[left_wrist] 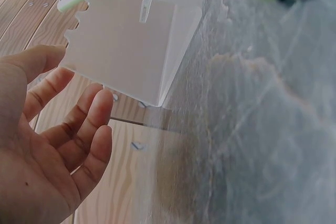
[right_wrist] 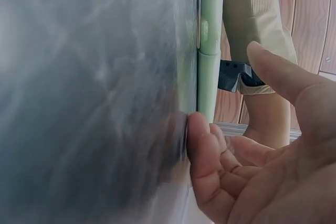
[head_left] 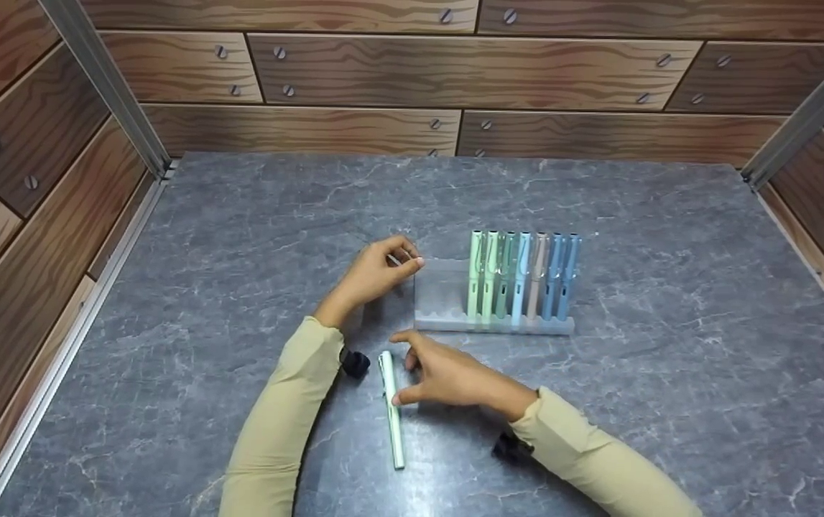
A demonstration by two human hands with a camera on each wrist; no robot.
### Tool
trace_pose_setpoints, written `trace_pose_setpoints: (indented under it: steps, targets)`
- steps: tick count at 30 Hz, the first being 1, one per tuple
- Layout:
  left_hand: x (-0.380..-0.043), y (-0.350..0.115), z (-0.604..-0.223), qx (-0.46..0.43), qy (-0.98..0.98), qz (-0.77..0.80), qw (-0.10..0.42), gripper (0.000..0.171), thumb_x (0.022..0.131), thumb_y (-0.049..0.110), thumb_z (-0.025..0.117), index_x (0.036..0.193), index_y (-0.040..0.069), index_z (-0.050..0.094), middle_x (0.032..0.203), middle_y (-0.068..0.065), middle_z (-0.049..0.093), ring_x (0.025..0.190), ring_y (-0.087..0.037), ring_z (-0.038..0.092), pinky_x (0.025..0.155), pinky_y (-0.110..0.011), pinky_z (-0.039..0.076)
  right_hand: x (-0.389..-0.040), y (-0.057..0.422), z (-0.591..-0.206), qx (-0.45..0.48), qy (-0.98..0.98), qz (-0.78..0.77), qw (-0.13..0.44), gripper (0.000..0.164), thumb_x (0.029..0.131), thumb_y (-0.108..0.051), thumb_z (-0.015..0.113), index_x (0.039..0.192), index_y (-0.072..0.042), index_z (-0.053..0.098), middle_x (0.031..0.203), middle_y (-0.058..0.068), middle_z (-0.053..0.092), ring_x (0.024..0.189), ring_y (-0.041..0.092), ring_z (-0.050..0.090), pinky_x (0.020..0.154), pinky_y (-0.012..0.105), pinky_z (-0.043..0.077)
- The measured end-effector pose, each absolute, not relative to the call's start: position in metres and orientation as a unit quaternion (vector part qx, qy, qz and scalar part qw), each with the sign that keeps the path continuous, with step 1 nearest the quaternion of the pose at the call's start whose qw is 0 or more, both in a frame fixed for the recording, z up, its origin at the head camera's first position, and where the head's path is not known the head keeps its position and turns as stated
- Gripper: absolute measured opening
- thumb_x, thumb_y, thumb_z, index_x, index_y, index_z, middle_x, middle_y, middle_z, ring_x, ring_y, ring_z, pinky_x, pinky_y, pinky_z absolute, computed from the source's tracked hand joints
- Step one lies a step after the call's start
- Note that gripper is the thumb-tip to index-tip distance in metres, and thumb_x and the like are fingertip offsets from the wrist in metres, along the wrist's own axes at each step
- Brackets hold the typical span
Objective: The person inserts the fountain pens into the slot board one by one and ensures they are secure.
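Note:
A clear plastic pen stand (head_left: 442, 291) is upright on the table, several capped pens (head_left: 519, 276) in green, blue and brownish pink filling its right part. At its top left corner my left hand (head_left: 372, 274) pinches the edge between thumb and index finger; in the left wrist view the other fingers curl loosely beside the panel (left_wrist: 118, 45). A light green pen (head_left: 392, 424) lies on the table in front of the stand. Over this pen my right hand (head_left: 455, 372) spreads thumb and fingers apart, and in the right wrist view its fingertips (right_wrist: 199, 124) are right beside the pen's barrel.
The grey marbled table (head_left: 670, 323) is bounded by wood-patterned panels (head_left: 469, 72) at the back and sides, with metal posts at the back corners. A black wrist camera (head_left: 355, 365) sits under the left sleeve, another (head_left: 511, 446) under the right.

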State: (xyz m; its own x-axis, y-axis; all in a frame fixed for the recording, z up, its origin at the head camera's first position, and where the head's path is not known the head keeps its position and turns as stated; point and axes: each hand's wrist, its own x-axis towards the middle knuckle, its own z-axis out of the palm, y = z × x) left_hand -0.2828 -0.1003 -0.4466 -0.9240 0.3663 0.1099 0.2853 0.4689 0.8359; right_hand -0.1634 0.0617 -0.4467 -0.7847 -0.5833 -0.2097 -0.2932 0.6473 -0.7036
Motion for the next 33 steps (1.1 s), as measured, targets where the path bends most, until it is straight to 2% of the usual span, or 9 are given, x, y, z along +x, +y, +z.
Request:
trace_pose_setpoints:
  steps: [6, 16, 22, 33]
  targets:
    - [-0.282, -0.101, -0.445, 0.191, 0.854, 0.482, 0.044, 0.018, 0.093, 0.028, 0.064, 0.098, 0.011, 0.065, 0.095, -0.010, 0.069, 0.077, -0.023, 0.064, 0.064, -0.025, 0.047, -0.165, 0.054, -0.446, -0.247, 0.893, -0.300, 0.227, 0.089, 0.072, -0.041, 0.083, 0.143, -0.014, 0.037, 0.103, 0.002, 0.060, 0.077, 0.012, 0.054, 0.070, 0.031, 0.047]
    - [-0.282, -0.102, -0.445, 0.190, 0.854, 0.481, 0.060, 0.018, 0.094, 0.030, 0.062, 0.100, 0.014, 0.065, 0.096, -0.008, 0.068, 0.072, -0.015, 0.062, 0.064, -0.027, 0.048, -0.169, 0.050, -0.447, -0.257, 0.896, -0.280, 0.231, 0.083, 0.074, -0.042, 0.082, 0.140, -0.012, 0.042, 0.102, 0.003, 0.059, 0.085, 0.014, 0.054, 0.075, 0.032, 0.046]
    - [-0.281, -0.101, -0.445, 0.193, 0.854, 0.480, 0.054, 0.016, 0.094, 0.028, 0.063, 0.099, 0.013, 0.065, 0.095, -0.008, 0.069, 0.072, -0.016, 0.063, 0.063, -0.027, 0.048, -0.171, 0.050, -0.450, -0.259, 0.896, -0.281, 0.227, 0.080, 0.073, -0.042, 0.082, 0.137, -0.011, 0.045, 0.100, 0.003, 0.058, 0.086, 0.015, 0.054, 0.075, 0.032, 0.047]
    - [-0.281, -0.101, -0.445, 0.190, 0.857, 0.476, 0.052, 0.017, 0.094, 0.029, 0.063, 0.100, 0.013, 0.065, 0.097, -0.008, 0.069, 0.075, -0.017, 0.064, 0.066, -0.029, 0.050, -0.170, 0.046, -0.449, -0.262, 0.908, -0.238, 0.223, 0.082, 0.073, -0.049, 0.080, 0.137, -0.012, 0.045, 0.110, 0.005, 0.057, 0.097, 0.019, 0.058, 0.076, 0.033, 0.049]
